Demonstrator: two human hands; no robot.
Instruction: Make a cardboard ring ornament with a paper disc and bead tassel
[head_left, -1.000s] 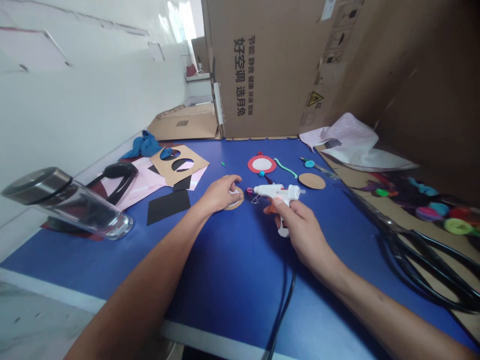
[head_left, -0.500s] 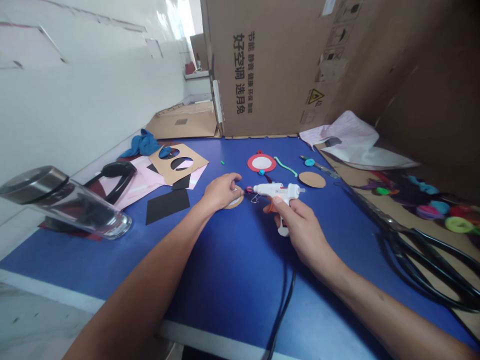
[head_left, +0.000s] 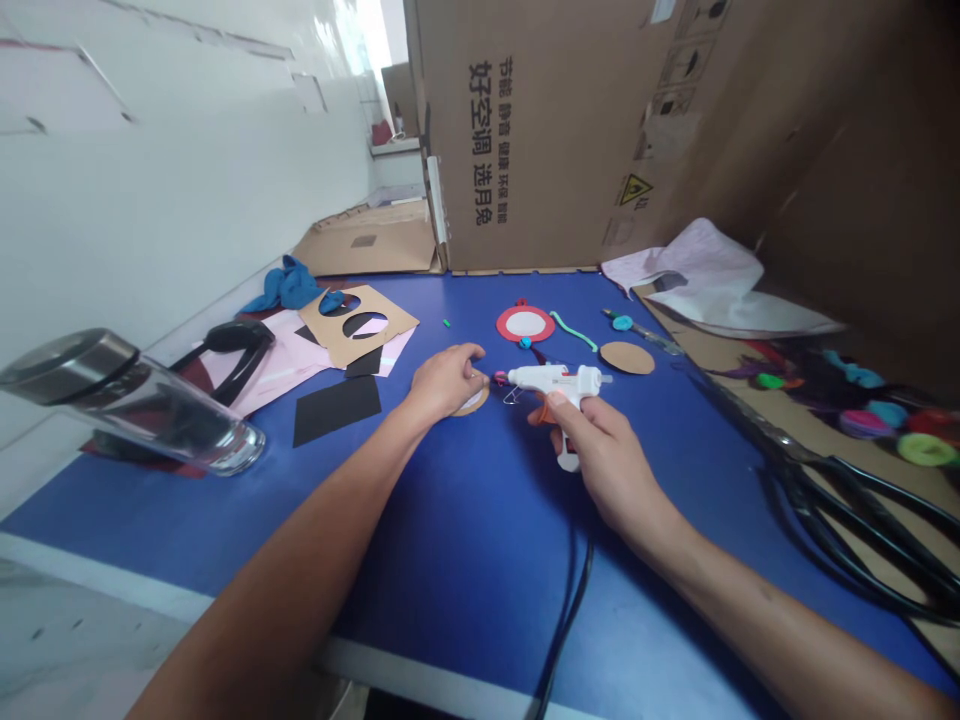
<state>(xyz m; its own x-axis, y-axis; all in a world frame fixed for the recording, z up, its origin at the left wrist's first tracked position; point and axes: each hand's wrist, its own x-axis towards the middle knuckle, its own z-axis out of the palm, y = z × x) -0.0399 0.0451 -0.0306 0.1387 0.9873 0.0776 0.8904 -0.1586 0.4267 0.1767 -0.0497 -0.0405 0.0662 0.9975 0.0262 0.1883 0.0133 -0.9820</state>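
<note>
My right hand (head_left: 600,440) is wrapped round the handle of a white glue gun (head_left: 551,379), its nozzle pointing left. My left hand (head_left: 448,381) rests on a small round cardboard piece with a white centre (head_left: 472,402), fingers bent over its edge; whether they pinch anything is hidden. The nozzle tip is close to the left fingertips, just right of the disc. Beyond the gun lies a red-rimmed white disc (head_left: 526,324) with a blue curl at its lower edge. A plain cardboard disc (head_left: 627,358) and a green pipe cleaner (head_left: 574,331) lie to its right.
A glass bottle (head_left: 180,420) leans at the left near a black strap (head_left: 259,350), cut cardboard (head_left: 345,347) and black paper (head_left: 337,411). Large black-handled scissors (head_left: 862,520) lie at the right. Tall cardboard (head_left: 555,130) stands behind. The gun's black cable (head_left: 568,625) runs to the front edge.
The view has shifted very slightly. Both hands and the glue gun hold nearly the same places.
</note>
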